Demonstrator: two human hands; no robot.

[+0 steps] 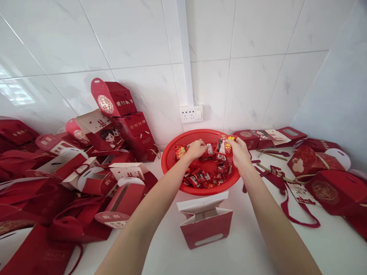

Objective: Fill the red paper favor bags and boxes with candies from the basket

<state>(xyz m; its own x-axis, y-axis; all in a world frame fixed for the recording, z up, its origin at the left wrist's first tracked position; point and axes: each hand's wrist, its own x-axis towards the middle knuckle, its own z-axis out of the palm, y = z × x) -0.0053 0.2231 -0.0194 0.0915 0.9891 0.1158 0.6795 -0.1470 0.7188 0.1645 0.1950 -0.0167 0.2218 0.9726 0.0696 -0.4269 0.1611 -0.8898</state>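
A round red plastic basket (172,168) stands against the wall with many small red wrapped packets (197,177) in it. My left hand (196,149) is over the basket's left part, its fingers curled together at the packets; what they hold, if anything, is hidden. My right hand (239,151), at the basket's right rim, grips a red packet with yellow print (225,147) between thumb and fingers. In front of the basket, between my forearms, an upright red paper box (206,229) has its top open and its white flaps raised.
Many red gift boxes (83,214) are heaped on the left, some stacked by the wall. More red boxes (329,191), ribbons (304,219) and a card (301,193) lie right on the white table (246,244). A socket (191,114) is on the tiled wall.
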